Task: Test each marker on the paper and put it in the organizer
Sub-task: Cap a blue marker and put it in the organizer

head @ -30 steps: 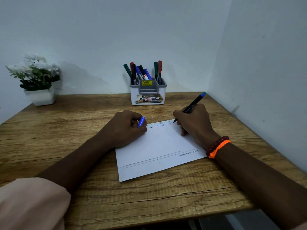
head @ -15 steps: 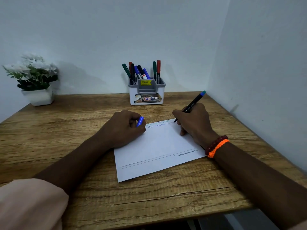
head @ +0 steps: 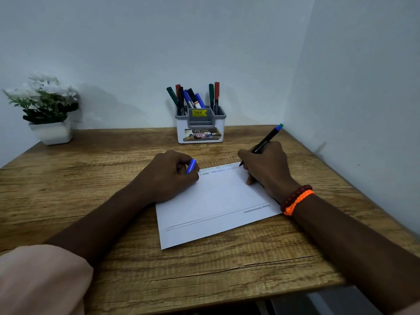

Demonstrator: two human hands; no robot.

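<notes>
A white sheet of paper (head: 216, 201) lies on the wooden desk (head: 91, 178), with zigzag test marks along its far edge. My right hand (head: 266, 167) grips a black marker (head: 264, 142) with a blue end, its tip touching the paper's far right corner. My left hand (head: 168, 176) rests on the paper's left side and holds the blue cap (head: 191, 165) between its curled fingers. The white and grey organizer (head: 200, 127) stands at the back of the desk with several markers upright in it.
A white pot with a flowering plant (head: 48, 110) sits at the desk's back left corner. Walls close in behind and on the right. My right wrist wears red and orange bracelets (head: 296, 200).
The marker tip has crept slightly right along the paper's far edge. My left hand stays put with the cap.
</notes>
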